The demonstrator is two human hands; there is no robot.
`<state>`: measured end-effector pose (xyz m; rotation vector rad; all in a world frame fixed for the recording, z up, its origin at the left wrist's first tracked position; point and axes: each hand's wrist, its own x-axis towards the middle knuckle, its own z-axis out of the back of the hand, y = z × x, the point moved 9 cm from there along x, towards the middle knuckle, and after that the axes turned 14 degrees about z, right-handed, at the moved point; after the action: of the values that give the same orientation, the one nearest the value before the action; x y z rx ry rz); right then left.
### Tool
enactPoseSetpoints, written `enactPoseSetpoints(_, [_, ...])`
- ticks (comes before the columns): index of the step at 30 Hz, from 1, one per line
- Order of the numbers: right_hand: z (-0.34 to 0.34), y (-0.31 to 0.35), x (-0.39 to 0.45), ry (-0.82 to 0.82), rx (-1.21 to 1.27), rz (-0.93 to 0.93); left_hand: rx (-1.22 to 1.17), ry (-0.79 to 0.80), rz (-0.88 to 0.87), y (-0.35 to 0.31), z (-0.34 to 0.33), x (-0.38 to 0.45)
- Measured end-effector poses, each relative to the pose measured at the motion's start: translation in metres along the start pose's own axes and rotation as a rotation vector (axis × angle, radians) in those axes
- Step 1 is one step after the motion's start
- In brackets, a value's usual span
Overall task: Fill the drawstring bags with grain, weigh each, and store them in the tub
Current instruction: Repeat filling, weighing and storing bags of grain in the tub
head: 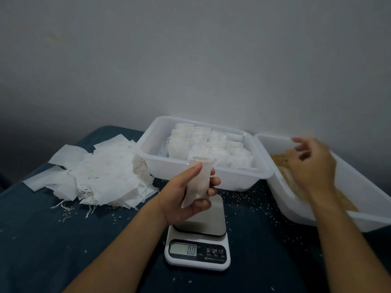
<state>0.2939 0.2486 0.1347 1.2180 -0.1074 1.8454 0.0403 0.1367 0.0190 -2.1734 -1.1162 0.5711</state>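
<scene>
My left hand (pixel 186 195) grips a small white drawstring bag (pixel 197 182) upright, its mouth open at the top, above the scale (pixel 198 246), whose display reads 0.0 and whose platform is bare. My right hand (pixel 311 163) hovers blurred over the grain tub (pixel 359 187) at the right, fingers loosely spread; whether it holds grain I cannot tell. Brown grain (pixel 279 161) lies in that tub. Behind the scale, the storage tub (pixel 160 166) holds several filled white bags (pixel 211 144) standing in rows.
A heap of empty white bags (pixel 99 172) with loose strings lies at the left on the dark blue cloth (pixel 42 240). Spilled grains are scattered over the cloth around the scale and tubs. A grey wall stands close behind.
</scene>
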Motion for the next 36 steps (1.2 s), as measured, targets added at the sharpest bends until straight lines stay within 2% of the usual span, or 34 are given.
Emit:
enactPoseSetpoints(1, [-0.008,0.032,-0.006,0.016,0.174,0.046,0.003,0.023,0.013,0.001,-0.002,0.000])
enactPoseSetpoints(2, [-0.025,0.063,-0.014,0.110,0.349,0.075,0.007,0.044,0.025,0.003,-0.003,0.000])
enactPoseSetpoints(5, [-0.086,0.130,-0.055,0.575,0.698,0.115,0.042,0.070,0.047,0.006,-0.005,-0.003])
enactPoseSetpoints(6, [-0.101,0.141,-0.068,0.668,0.778,0.113,0.059,0.062,0.047,0.007,-0.004,-0.003])
enactPoseSetpoints(7, [-0.109,0.147,-0.074,0.690,0.847,0.103,0.071,0.052,0.046,0.007,-0.003,-0.002])
enactPoseSetpoints(10, [-0.115,0.147,-0.075,0.535,0.999,0.056,0.095,0.036,0.024,0.005,0.000,0.000])
enactPoseSetpoints(13, [-0.110,0.136,-0.073,0.386,1.032,0.031,0.247,-0.003,-0.030,-0.002,0.002,-0.001])
enactPoseSetpoints(17, [-0.101,0.112,-0.071,0.237,0.939,-0.027,0.518,-0.239,-0.146,-0.016,0.016,-0.001])
enactPoseSetpoints(20, [-0.105,0.099,-0.075,0.249,0.842,-0.039,0.740,-0.459,-0.295,-0.027,0.021,-0.003])
enactPoseSetpoints(23, [-0.111,0.091,-0.081,0.281,0.780,-0.031,0.794,-0.632,-0.360,-0.033,0.030,-0.007])
enactPoseSetpoints(27, [-0.114,0.082,-0.081,0.291,0.770,-0.061,0.805,-0.706,-0.402,-0.038,0.033,-0.010])
enactPoseSetpoints(33, [-0.127,0.084,-0.091,0.427,0.791,-0.036,0.766,-0.738,-0.376,-0.038,0.044,-0.011])
enactPoseSetpoints(36, [-0.127,0.080,-0.090,0.387,0.724,-0.033,0.788,-0.746,-0.352,-0.036,0.047,-0.010])
